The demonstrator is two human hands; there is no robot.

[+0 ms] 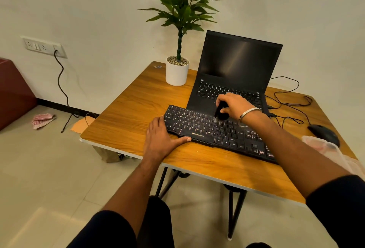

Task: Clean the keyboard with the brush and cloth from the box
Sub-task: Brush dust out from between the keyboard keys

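Here the right hand (233, 105) grips the brush (220, 114), bristles down on the middle keys of the keyboard (207, 129), which lies across the table (128, 113). Left hand (160, 139) lies flat with fingers spread, thumb along the keyboard's near edge, likely bracing it against sliding.

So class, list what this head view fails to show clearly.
- Brush: bristles motion-blurred, handle hidden inside the right hand.
- Keyboard: right end covered by the right forearm.
- Clear box: partly behind the forearm; contents unreadable.
- Laptop: screen dark.
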